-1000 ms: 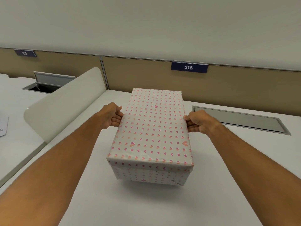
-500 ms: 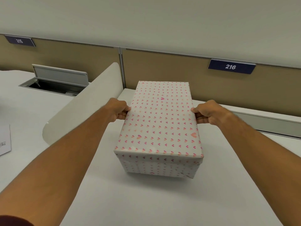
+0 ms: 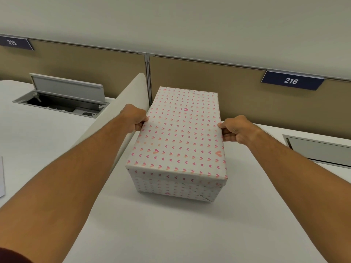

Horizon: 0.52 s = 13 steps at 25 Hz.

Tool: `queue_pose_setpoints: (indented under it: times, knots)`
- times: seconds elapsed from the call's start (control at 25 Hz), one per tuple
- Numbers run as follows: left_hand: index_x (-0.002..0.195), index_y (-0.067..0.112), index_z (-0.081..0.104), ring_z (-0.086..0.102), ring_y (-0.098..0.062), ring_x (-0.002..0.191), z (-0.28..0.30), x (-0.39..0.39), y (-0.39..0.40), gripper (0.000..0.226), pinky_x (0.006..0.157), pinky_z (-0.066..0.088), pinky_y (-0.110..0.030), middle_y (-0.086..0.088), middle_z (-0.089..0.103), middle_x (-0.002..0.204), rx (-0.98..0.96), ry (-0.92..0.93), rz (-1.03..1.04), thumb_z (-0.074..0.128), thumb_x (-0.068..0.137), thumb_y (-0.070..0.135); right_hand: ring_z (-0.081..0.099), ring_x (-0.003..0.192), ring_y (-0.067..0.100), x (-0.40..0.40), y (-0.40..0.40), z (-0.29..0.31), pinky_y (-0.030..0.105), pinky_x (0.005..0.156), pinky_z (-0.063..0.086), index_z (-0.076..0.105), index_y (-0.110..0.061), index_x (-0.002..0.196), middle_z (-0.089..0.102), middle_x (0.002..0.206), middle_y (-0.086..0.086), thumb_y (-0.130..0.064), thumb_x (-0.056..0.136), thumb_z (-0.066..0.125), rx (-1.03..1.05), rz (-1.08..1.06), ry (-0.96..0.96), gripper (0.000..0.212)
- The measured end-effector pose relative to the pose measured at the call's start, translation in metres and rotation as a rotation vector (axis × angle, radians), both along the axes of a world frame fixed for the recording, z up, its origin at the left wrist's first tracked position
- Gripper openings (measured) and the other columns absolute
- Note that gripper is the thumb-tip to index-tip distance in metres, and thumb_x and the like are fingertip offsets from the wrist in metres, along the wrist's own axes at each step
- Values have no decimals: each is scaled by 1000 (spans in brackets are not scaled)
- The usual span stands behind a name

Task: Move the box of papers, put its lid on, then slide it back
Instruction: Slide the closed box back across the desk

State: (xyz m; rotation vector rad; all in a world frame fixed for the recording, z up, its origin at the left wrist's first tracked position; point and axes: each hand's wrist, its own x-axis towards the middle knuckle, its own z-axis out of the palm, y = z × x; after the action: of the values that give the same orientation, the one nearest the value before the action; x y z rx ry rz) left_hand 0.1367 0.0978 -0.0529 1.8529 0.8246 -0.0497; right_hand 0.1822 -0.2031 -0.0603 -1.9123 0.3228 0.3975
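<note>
Both of your hands are closed on the box of papers (image 3: 178, 141), the left hand (image 3: 133, 118) gripping its left long edge and the right hand (image 3: 236, 130) its right long edge, each about halfway along, fingers curled over the rim of the lid (image 3: 182, 130). That lid sits squarely on the box, its skirt overlapping the body all round on the near face, so I judge the lidding step complete and the slide back to be the step in hand. The box rests on the white desk (image 3: 171, 234), its far end close to the tan partition (image 3: 237, 95); whether it touches cannot be told from this view. Your next move calls for an even push from both hands, kept low and level, so the box travels straight without twisting or lifting the lid. The curved side screen (image 3: 121, 118) stands just beside the left flank of the box and your left knuckles; it is the main obstruction, and any drift to the left will pinch that hand. The closed cable hatch (image 3: 321, 150) lies to the right, apart from the box. The open cable hatch (image 3: 64, 97) on the neighbouring desk is well apart. Number plate 216 (image 3: 291, 80) hangs above and right of the box, clear of the path. One wrapping fold at the near right bottom corner stands slightly loose and could snag on the desk.
</note>
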Motion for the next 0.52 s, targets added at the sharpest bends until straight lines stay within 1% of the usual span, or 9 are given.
queue_pose_setpoints:
  times: [0.12, 0.2, 0.24, 0.28, 0.36, 0.44, 0.52]
  knots:
    - [96, 1, 64, 64, -22, 79, -4, 10, 16, 9, 58, 50, -30, -12, 64, 94, 34, 15, 26, 66, 89, 6, 70, 70, 22, 10, 18, -3, 34, 48, 57, 60, -5, 97, 69, 87, 9, -12, 89, 67, 23, 16, 16, 13]
    - [102, 1, 64, 64, -23, 88, -8, 17, 24, 14, 53, 48, -27, -13, 64, 103, 64, 30, 52, 65, 89, 7, 69, 69, 22, 15, 28, -5, 33, 46, 57, 60, -4, 99, 69, 84, 8, -12, 89, 67, 36, 24, 17, 15]
    - [106, 1, 64, 64, -24, 92, -10, 19, 27, 18, 53, 48, -26, -13, 63, 106, 78, 37, 66, 65, 89, 7, 69, 68, 21, 17, 32, -6, 33, 46, 56, 60, -4, 100, 69, 84, 8, -12, 89, 68, 40, 27, 13, 16]
    - [110, 2, 64, 64, -24, 96, -12, 23, 30, 21, 56, 50, -26, -13, 63, 109, 89, 41, 79, 65, 89, 8, 70, 68, 21, 19, 35, -6, 33, 46, 56, 60, -5, 101, 69, 85, 8, -12, 89, 68, 46, 28, 10, 16]
    - [112, 3, 63, 64, -25, 101, -15, 29, 38, 24, 70, 54, -29, -14, 64, 114, 112, 43, 95, 65, 89, 8, 70, 69, 22, 23, 40, -6, 32, 46, 57, 61, -4, 102, 70, 88, 9, -12, 89, 68, 66, 30, 11, 17]
    - [114, 3, 61, 63, -28, 106, -18, 33, 46, 27, 82, 54, -31, -16, 62, 119, 157, 43, 97, 65, 88, 8, 70, 70, 22, 25, 45, -7, 33, 45, 58, 60, -4, 102, 70, 89, 10, -11, 89, 68, 98, 39, 23, 17]
    - [118, 2, 59, 61, -30, 109, -19, 37, 52, 30, 92, 54, -36, -18, 60, 121, 215, 38, 75, 64, 89, 7, 70, 71, 23, 26, 49, -8, 36, 49, 59, 60, -4, 102, 70, 87, 10, -10, 89, 68, 119, 49, 30, 16]
